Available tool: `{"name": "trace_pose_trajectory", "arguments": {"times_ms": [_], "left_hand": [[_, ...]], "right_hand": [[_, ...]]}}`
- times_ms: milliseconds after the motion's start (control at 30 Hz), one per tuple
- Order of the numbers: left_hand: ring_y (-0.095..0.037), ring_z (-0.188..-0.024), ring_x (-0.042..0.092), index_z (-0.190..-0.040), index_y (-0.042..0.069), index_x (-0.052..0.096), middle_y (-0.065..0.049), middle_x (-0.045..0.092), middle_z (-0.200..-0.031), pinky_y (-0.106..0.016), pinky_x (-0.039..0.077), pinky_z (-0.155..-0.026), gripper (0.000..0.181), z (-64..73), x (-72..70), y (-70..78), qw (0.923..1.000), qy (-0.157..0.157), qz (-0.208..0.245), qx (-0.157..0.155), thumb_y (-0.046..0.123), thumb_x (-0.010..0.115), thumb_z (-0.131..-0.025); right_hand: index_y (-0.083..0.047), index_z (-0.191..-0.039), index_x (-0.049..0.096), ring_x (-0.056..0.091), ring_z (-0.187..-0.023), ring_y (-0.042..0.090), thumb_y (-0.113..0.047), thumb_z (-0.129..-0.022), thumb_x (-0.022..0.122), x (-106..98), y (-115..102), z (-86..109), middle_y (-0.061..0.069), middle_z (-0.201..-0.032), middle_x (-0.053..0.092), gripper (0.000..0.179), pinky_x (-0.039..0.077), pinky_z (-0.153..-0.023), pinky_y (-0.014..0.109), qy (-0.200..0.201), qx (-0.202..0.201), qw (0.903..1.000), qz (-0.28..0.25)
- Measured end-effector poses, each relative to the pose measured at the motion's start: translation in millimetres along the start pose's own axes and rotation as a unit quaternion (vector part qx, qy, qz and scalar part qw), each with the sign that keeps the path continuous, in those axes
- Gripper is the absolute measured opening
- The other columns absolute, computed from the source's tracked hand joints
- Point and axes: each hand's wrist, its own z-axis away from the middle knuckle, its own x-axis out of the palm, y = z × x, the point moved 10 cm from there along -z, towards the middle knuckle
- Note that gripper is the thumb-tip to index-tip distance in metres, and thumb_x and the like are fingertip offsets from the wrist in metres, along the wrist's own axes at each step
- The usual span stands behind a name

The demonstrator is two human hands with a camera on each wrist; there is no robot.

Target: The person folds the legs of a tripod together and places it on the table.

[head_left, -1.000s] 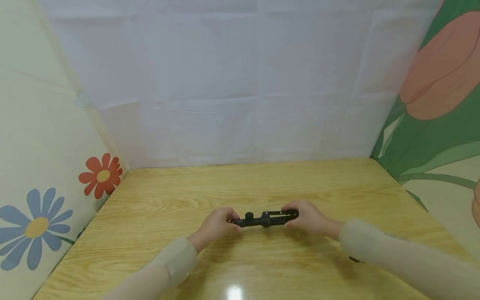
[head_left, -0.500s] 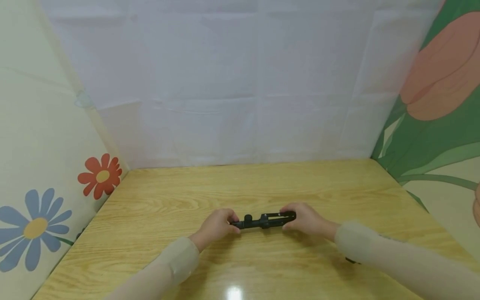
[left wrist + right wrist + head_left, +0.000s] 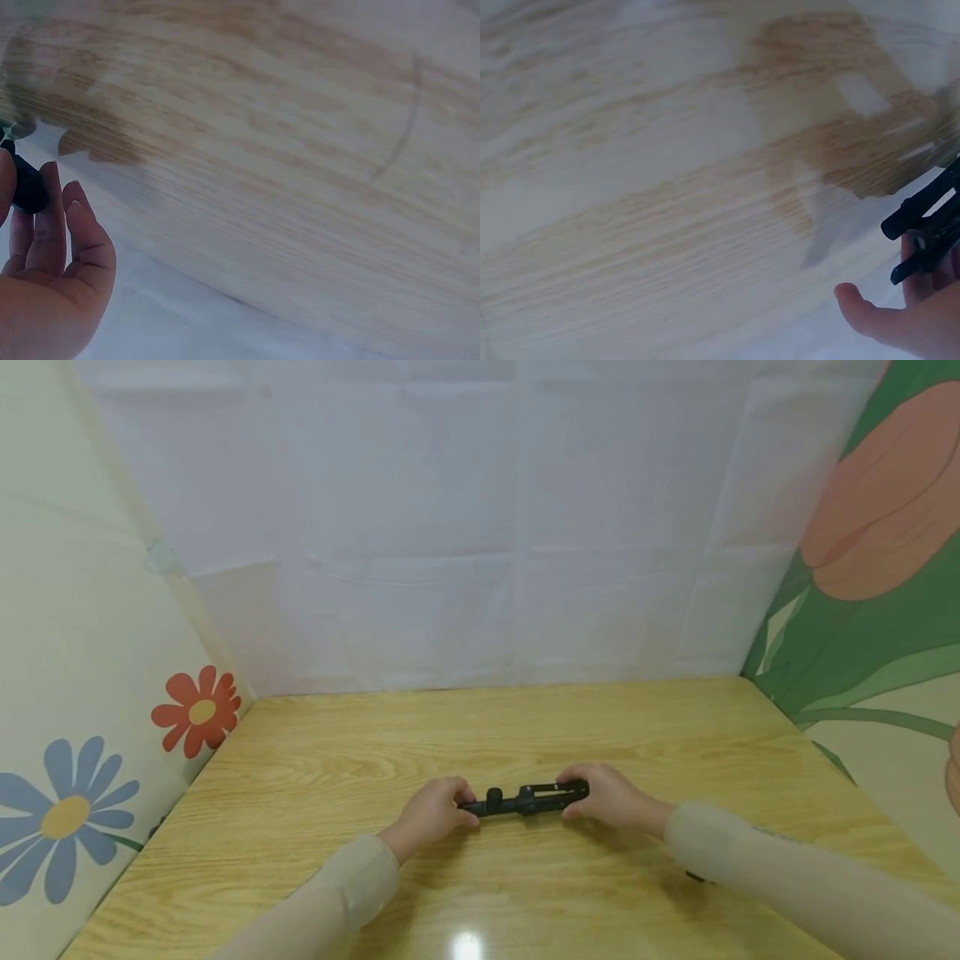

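Observation:
A small black tripod (image 3: 528,802), its legs folded together and a round knob on its stem, lies crosswise between my two hands. My left hand (image 3: 429,812) pinches the stem end, thumb on the near side and fingers on the far side. Around the leg end, the thumb and fingers of my right hand (image 3: 613,798) keep hold. Only a dark, rounded end of the tripod (image 3: 30,187) shows in the left wrist view. Separate leg ends of the tripod (image 3: 922,214) show beside the right palm. It seems held slightly above the tabletop.
The wood-grain table (image 3: 360,735) spreads around both hands, with a bright light reflection near its front. A white sheet (image 3: 480,568) hangs behind it. Flower-patterned cloths stand at the left (image 3: 75,610) and right (image 3: 885,652) sides.
Both hands stay on the tripod. The tripod and my right hand have shifted slightly left; the left hand has hardly moved.

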Motion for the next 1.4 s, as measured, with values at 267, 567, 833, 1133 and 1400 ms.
{"name": "trace_pose_trajectory", "arguments": {"times_ms": [267, 567, 833, 1133, 1400], "left_hand": [[-0.014, -0.078, 0.057, -0.084, 0.008, 0.065, -0.001, 0.067, -0.085, -0.037, 0.050, -0.072, 0.020, -0.4, 0.8, 3.3, 0.9998, 0.008, -0.002, 0.020, 0.010, 0.083, -0.075], [-0.015, -0.077, 0.057, -0.081, 0.006, 0.061, -0.003, 0.065, -0.083, -0.037, 0.051, -0.072, 0.022, 2.1, 2.1, 7.0, 0.9990, 0.017, 0.001, 0.041, 0.003, 0.082, -0.074], [-0.015, -0.076, 0.057, -0.082, 0.004, 0.060, -0.003, 0.063, -0.083, -0.035, 0.051, -0.069, 0.025, 1.4, 2.5, 9.1, 0.9983, 0.026, -0.006, 0.052, 0.001, 0.083, -0.072], [-0.023, -0.087, 0.062, -0.086, 0.005, 0.066, -0.006, 0.067, -0.090, -0.042, 0.053, -0.075, 0.018, -2.0, 4.9, 7.8, 0.9987, 0.020, -0.024, 0.041, -0.002, 0.079, -0.076], [-0.027, -0.090, 0.064, -0.086, 0.006, 0.068, -0.007, 0.069, -0.091, -0.045, 0.053, -0.077, 0.015, 0.3, 3.7, 7.2, 0.9983, 0.018, -0.042, 0.036, -0.001, 0.078, -0.078]], "right_hand": [[-0.003, -0.106, 0.065, 0.061, -0.103, 0.029, -0.008, -0.070, 0.086, 2, -2, -1.5, 0.008, -0.106, 0.067, 0.042, 0.047, -0.095, 0.049, -0.002, -0.022, 0.9997, 0.011], [-0.004, -0.105, 0.059, 0.060, -0.103, 0.029, -0.004, -0.069, 0.086, 7, -10, 1.3, 0.007, -0.105, 0.064, 0.045, 0.047, -0.095, 0.048, -0.004, -0.041, 0.9990, 0.015], [-0.005, -0.103, 0.057, 0.060, -0.102, 0.029, -0.004, -0.066, 0.087, 9, -11, 0.7, 0.006, -0.102, 0.063, 0.048, 0.047, -0.095, 0.048, -0.004, -0.056, 0.9975, 0.043], [-0.003, -0.098, 0.057, 0.057, -0.089, 0.021, -0.004, -0.066, 0.086, 10, -13, 2.3, 0.002, -0.093, 0.059, 0.043, 0.050, -0.085, 0.043, -0.004, -0.105, 0.9918, 0.073], [-0.002, -0.103, 0.058, 0.057, -0.092, 0.021, -0.005, -0.073, 0.083, 6, -6, 2.2, 0.003, -0.097, 0.059, 0.040, 0.050, -0.086, 0.043, -0.008, -0.074, 0.9959, 0.052]]}}
